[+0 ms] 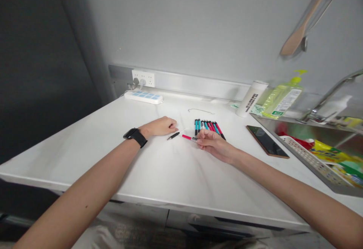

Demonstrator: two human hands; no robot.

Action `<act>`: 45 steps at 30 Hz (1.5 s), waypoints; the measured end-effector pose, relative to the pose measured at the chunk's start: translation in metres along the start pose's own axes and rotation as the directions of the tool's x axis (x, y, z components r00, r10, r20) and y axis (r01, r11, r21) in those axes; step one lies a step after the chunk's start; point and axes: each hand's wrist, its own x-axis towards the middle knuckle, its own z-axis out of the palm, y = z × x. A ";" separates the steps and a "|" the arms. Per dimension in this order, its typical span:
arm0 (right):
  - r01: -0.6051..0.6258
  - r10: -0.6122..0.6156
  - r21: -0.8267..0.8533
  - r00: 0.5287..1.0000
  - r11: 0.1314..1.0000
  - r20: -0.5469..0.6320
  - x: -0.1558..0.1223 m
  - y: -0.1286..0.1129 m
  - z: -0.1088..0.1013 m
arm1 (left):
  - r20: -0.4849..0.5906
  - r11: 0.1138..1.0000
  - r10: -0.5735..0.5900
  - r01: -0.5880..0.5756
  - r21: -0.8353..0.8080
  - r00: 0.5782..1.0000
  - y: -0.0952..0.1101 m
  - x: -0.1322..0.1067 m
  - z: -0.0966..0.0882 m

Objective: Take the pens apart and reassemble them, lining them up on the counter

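My right hand (211,143) pinches a pink pen barrel (187,137) at its clear and dark end, just above the counter. To its left, my left hand (163,126) rests on the counter with its fingers curled in; whatever they may hold is hidden. Close by its fingertips lies a black pen grip section (173,136) with its tip toward me, and a thin pale refill seems to stick out of it. Behind my right hand, several click pens (206,125) in blue, pink and white lie side by side in a row, partly covered by my fingers.
A phone (267,141) lies right of my right hand, beside the sink (304,165) with bags and a white basket. A white cylinder (252,98) and soap bottle (283,98) stand behind. Near the wall are a power strip (144,97) and thin wire (201,110).
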 end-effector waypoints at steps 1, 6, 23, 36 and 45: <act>0.004 -0.004 -0.025 1.000 1.000 -0.014 0.000 0.000 0.001 | 0.001 1.000 -0.013 0.013 -0.007 1.000 0.002 -0.001 0.000; 0.094 -0.116 -0.333 0.992 0.938 -0.047 0.000 0.008 0.003 | 0.081 0.999 0.013 -0.010 -0.033 0.997 0.009 -0.003 -0.001; 0.253 -0.356 -0.528 0.929 0.811 -0.102 0.000 0.015 0.003 | -0.082 0.920 0.303 -0.268 0.287 0.950 0.064 -0.011 0.004; 0.312 -0.372 -0.222 0.870 0.924 -0.324 0.006 0.005 0.003 | 0.073 0.816 0.364 -0.355 0.457 0.929 0.070 -0.015 0.004; 0.217 -0.286 -0.214 0.879 0.952 -0.381 0.006 0.006 0.000 | 0.118 0.779 0.107 -0.158 0.606 0.987 0.045 -0.020 -0.007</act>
